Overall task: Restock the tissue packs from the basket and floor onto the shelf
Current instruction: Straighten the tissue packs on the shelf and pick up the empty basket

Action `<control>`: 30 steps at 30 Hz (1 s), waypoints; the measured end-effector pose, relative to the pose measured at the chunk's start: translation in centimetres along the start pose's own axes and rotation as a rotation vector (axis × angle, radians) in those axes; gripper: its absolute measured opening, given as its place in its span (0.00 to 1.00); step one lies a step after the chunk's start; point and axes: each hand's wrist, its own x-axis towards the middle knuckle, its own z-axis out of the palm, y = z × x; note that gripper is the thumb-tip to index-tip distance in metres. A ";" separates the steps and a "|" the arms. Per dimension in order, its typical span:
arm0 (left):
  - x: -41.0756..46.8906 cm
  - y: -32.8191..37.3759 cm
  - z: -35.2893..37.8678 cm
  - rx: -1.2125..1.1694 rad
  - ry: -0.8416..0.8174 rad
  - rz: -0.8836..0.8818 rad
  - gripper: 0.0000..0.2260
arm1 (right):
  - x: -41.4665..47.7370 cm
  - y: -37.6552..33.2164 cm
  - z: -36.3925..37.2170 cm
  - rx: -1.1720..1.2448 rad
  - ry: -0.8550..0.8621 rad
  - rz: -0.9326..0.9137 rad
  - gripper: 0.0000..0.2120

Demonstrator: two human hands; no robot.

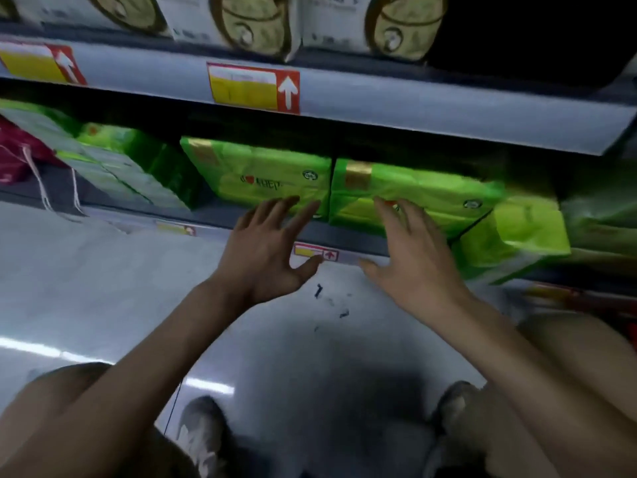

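Note:
Two bright green tissue packs lie side by side on the low shelf [220, 210]: the left pack [262, 174] and the right pack [413, 191]. My left hand [265, 250] is spread open with its fingertips at the front edge of the left pack. In the same way, my right hand [410, 257] is open, its fingers against the front of the right pack. Neither hand grips anything. A third green pack [517, 232] sits tilted at the right end, sticking out past the shelf edge.
More green and white packs [113, 167] lean on the shelf at left, beside a dark red bag [17, 153] with white cords. An upper shelf [379, 98] with price tags holds white packs. Grey floor [103, 288] lies below, with my knees and shoes.

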 end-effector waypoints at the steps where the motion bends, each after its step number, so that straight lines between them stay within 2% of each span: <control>1: 0.3 -0.1 0.3 -0.005 -0.012 -0.008 0.38 | 0.3 0.1 0.0 -0.005 -0.018 0.001 0.42; 8: -1.6 0.8 -0.9 -0.033 -0.161 -0.105 0.40 | -1.3 -1.9 -0.1 -0.059 -0.176 0.007 0.45; 13: -4.9 2.3 -5.7 0.011 -0.389 -0.057 0.44 | -7.2 -2.5 -3.7 0.042 -0.320 0.138 0.45; 21: -5.0 8.8 -20.1 0.075 -0.539 0.196 0.44 | -16.9 -2.2 -17.4 0.099 -0.327 0.398 0.49; 25: -3.3 12.6 -27.8 0.078 -0.537 0.309 0.46 | -19.7 -2.1 -26.2 0.112 -0.273 0.530 0.50; 30: 0.0 16.8 -36.8 0.094 -0.499 0.480 0.45 | -23.0 -2.8 -35.4 0.056 -0.167 0.609 0.49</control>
